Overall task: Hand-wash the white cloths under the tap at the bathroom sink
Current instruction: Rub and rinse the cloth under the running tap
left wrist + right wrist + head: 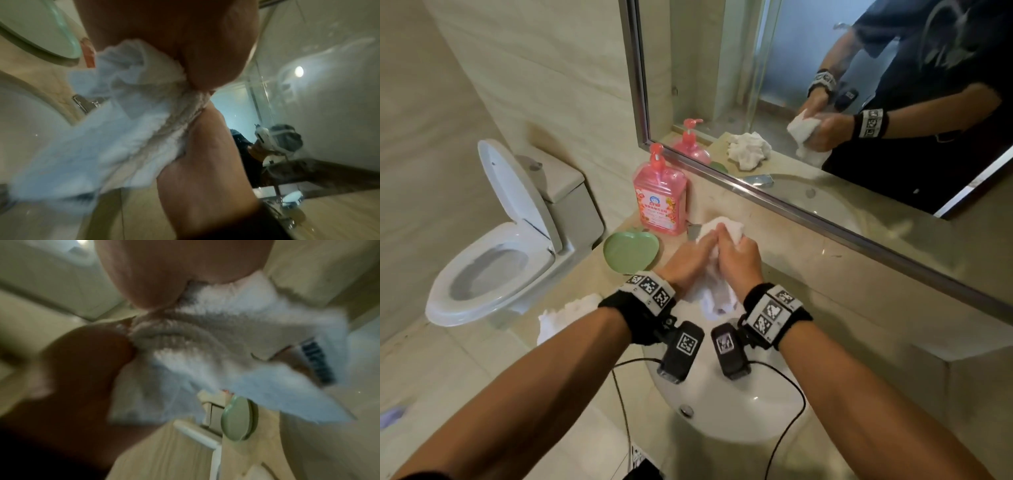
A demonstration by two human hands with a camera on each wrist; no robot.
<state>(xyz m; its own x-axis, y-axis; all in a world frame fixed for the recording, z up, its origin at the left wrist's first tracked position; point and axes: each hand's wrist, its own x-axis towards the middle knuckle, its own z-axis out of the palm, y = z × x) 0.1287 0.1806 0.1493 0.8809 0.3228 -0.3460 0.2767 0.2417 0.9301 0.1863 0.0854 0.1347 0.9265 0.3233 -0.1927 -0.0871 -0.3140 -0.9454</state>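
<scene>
At the bathroom sink (726,404), you hold one white cloth (714,291) bunched between both hands above the white basin, its loose tail hanging toward the bowl while the upper part bulges out past your fingers. Your left hand (688,262) presses along the cloth's side with its fingers laid fairly straight against the fabric, and your right hand (741,263) is curled round the bunch from the other side; both wrist views show the towelling gathered into tight ridges where the two hands meet, which reads as rubbing or wringing, though which of the two cannot be told. No stream of water is visible, and the tap (85,104), a chrome fitting glimpsed just behind the cloth in the left wrist view, cannot be judged as running or off. A second white cloth (566,317) lies crumpled on the counter (859,270) near your left forearm, at the edge beside the basin; whether it is washed or waiting cannot be told, so by this showing at least one cloth is mid-wash and the job is not finished. Farther back, a green apple-shaped dish (630,251) sits on the counter just in front of a pink pump bottle of detergent (660,202), with the mirror (859,102) above and the open toilet (500,246) off to your left.
</scene>
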